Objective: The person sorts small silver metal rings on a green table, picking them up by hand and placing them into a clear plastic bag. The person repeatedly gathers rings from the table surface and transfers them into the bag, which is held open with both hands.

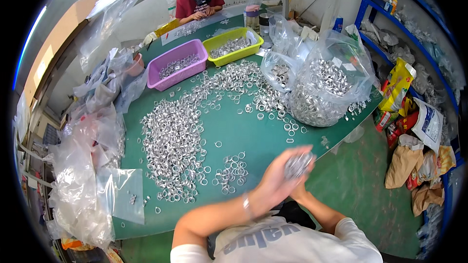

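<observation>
Head view here: the person is holding a bunch of rings [298, 163] cupped between both palms, off the table's [253, 131] near right edge, over the floor side. The left hand [275, 182] is lying on top with its fingers [287, 158] curled over the bunch, and the right hand [298, 191] is coming up from under, mostly hidden, so I can't really say how tightly it's closing, only that the two are pressing together around the metal. The bunch is blurring a bit, so my guess is they're shaking or stacking the rings into a neat roll. That's a judgement, though. So the step in hand looks like gathering and aligning a handful. The next move probably calls for keeping the palms tight so nothing is slipping out the sides, then carrying the lot over a container. The rest of the stock is sitting well apart from the hands: a big pile [175, 141] is spreading along the table's left half and arcing toward the far edge, with a small cluster [231, 170] near the near edge, closest to the hands. A stuffed clear bag [326, 87] is standing at the right edge, and a purple tray [178, 63] and a yellow tray [233, 45] are sitting toward the far edge. Another person [199, 1] is working at the far end.
</observation>
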Tool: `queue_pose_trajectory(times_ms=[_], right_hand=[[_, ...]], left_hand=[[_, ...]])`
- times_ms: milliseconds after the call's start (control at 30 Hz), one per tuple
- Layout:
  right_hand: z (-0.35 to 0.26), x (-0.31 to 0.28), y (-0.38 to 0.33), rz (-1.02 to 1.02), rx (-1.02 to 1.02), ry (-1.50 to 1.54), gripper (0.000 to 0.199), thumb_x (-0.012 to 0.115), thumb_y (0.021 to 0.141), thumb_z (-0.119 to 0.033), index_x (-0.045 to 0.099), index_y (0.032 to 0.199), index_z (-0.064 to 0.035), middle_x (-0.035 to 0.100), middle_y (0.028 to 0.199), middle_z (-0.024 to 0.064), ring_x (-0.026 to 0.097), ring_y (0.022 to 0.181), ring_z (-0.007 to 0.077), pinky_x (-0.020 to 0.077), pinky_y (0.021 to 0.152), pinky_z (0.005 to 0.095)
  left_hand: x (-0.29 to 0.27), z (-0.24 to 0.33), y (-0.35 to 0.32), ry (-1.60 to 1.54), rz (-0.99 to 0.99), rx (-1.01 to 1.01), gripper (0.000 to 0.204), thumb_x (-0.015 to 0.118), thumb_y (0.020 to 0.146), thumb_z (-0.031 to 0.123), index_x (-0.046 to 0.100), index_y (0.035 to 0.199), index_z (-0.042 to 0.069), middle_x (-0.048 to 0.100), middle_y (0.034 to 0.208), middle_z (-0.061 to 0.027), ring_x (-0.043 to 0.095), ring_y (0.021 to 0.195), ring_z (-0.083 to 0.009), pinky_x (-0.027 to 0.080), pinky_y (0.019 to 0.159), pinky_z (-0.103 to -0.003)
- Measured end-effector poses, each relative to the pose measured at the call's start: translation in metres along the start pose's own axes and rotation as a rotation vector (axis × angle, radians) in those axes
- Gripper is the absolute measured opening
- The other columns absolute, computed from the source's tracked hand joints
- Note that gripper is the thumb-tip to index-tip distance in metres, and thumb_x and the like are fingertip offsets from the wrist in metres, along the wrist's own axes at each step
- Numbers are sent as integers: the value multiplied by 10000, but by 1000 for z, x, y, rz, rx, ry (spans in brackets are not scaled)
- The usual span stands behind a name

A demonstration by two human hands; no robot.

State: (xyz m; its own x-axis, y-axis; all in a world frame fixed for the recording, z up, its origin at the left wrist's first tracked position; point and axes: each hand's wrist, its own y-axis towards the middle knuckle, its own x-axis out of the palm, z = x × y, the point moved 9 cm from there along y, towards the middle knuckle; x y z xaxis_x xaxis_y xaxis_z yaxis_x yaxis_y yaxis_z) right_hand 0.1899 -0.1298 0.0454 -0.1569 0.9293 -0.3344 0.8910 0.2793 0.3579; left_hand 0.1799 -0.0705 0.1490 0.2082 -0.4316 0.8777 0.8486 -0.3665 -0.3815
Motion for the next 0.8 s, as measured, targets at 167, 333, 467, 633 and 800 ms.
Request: queue_pose_trajectory(times_ms=[167,333,467,633,800], right_hand=[[-43,4,24,62,-231,-338,239,617,736,-40,600,974,-17,537,1029,134,504,936,322,409,786,394],[-52,6,27,71,-259,-430,224,625,730,-41,598,953,-32,529,1024,134,501,923,317,401,758,387],[-42,-3,27,64,-183,-401,228,631,709,-44,592,933,-26,528,1021,139,492,921,329,383,750,409],[-21,10,28,-65,-105,-204,236,631,709,-33,603,943,-19,571,976,149,517,953,329,400,806,408],[-58,44,55,-346,-189,-92,352,650,756,-67,583,1098,-17,572,1106,151,520,1065,331,403,912,392]], left_hand=[[163,75,54,75,-134,303,604,495,890,277,237,1362,3,283,1368,-216,327,1244,-333,343,989,-471],[171,92,46,176,-272,545,709,469,876,176,63,1428,-7,10,1472,-238,-50,1388,-346,61,1103,-514],[124,68,17,237,-401,422,498,471,866,57,325,1331,-45,324,1376,-187,282,1316,-322,259,1079,-423],[-6,35,-38,485,-306,228,319,500,914,128,494,1191,-29,538,1185,-124,487,1159,-216,398,971,-358],[-161,-60,-83,184,-41,-197,373,445,952,183,450,1253,-37,521,1225,-165,525,1123,-227,417,983,-351]])
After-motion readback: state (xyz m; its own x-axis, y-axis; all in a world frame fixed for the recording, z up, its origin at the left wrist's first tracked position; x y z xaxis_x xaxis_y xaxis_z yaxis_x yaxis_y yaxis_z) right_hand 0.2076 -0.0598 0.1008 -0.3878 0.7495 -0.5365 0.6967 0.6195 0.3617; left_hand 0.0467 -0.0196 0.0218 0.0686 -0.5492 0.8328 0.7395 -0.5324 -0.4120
